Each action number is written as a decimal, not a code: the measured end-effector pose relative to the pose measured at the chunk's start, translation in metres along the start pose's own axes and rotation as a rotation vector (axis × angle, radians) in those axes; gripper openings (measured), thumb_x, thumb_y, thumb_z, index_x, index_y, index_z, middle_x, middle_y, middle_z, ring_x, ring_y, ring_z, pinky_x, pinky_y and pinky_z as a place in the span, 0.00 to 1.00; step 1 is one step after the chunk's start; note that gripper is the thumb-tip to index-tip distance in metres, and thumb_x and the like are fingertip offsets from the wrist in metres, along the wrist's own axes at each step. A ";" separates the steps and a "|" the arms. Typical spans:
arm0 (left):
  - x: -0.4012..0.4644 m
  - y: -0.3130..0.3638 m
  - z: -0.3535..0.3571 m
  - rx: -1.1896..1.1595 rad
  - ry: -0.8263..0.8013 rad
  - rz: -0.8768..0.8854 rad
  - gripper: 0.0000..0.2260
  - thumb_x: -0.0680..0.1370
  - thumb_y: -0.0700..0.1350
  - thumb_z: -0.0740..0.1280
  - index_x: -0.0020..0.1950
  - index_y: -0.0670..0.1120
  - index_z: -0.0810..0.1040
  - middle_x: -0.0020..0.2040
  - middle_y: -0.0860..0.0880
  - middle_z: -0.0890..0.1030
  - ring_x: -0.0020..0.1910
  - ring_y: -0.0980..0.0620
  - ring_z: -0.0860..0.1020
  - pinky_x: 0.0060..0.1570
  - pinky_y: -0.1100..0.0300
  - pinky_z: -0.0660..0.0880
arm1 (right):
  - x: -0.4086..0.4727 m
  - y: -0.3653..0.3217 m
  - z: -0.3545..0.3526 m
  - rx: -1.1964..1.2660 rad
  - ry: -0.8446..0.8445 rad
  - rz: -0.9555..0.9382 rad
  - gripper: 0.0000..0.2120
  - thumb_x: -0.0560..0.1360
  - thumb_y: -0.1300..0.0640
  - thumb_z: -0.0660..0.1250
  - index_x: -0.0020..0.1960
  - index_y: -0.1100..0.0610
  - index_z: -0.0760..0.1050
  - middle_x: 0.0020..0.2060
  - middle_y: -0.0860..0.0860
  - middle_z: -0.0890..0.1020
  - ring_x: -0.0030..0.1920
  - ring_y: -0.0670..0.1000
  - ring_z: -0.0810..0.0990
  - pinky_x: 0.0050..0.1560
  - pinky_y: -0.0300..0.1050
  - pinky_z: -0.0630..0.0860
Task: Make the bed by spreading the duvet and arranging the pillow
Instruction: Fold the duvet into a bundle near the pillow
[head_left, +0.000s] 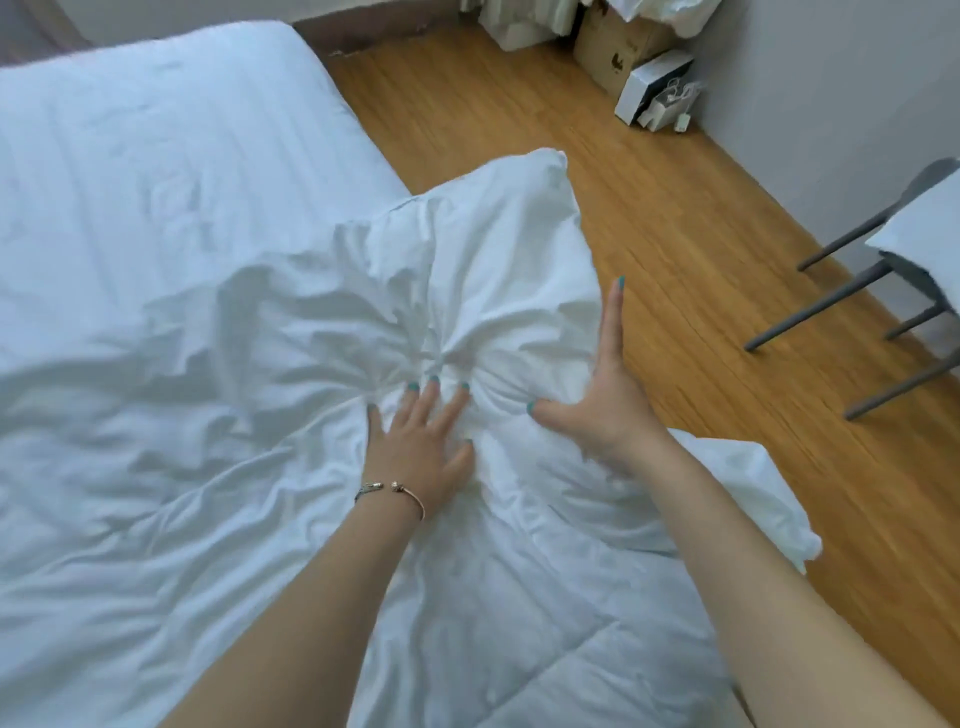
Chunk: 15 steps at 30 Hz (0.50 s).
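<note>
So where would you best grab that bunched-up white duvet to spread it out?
Probably the free corner of the duvet sticking out over the floor, pinched from the right. It stands clear, whereas the bunched middle under the left hand and right hand offers no edge.

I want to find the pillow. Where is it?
In the head view, the pillow sits right of centre at the bed's right edge, overhanging the wooden floor, with both hands pressing it.

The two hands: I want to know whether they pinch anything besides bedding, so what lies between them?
Only puckered white duvet lies between the left hand and right hand, seen in the head view.
</note>
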<state>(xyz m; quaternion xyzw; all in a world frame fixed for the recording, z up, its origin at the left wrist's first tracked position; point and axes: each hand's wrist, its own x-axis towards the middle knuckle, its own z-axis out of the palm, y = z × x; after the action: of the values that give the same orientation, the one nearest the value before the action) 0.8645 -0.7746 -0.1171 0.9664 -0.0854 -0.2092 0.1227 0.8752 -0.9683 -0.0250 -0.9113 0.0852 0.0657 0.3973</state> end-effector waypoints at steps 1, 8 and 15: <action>-0.021 -0.005 -0.008 0.012 -0.027 -0.008 0.29 0.77 0.63 0.47 0.76 0.64 0.40 0.79 0.53 0.43 0.78 0.50 0.42 0.71 0.36 0.39 | -0.007 -0.010 -0.003 0.038 -0.056 -0.011 0.61 0.68 0.61 0.75 0.73 0.38 0.27 0.74 0.39 0.56 0.61 0.56 0.75 0.51 0.41 0.73; -0.186 -0.099 -0.024 -0.118 0.018 -0.408 0.29 0.79 0.59 0.53 0.76 0.65 0.40 0.78 0.54 0.37 0.76 0.45 0.35 0.69 0.31 0.43 | -0.048 -0.104 0.022 -0.175 -0.422 -0.175 0.55 0.71 0.60 0.69 0.68 0.26 0.28 0.68 0.54 0.72 0.41 0.55 0.77 0.45 0.45 0.74; -0.324 -0.205 -0.041 -0.180 -0.004 -0.453 0.34 0.76 0.62 0.56 0.72 0.69 0.33 0.77 0.55 0.36 0.76 0.43 0.38 0.69 0.32 0.45 | -0.114 -0.232 0.106 -0.393 -0.783 -0.215 0.55 0.72 0.63 0.68 0.73 0.37 0.27 0.68 0.32 0.49 0.73 0.49 0.62 0.69 0.40 0.64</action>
<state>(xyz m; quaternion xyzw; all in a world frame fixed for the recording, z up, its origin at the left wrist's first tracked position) 0.6147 -0.5006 -0.0128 0.9456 0.1523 -0.2403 0.1582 0.8069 -0.7230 0.0903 -0.8796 -0.1810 0.3790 0.2234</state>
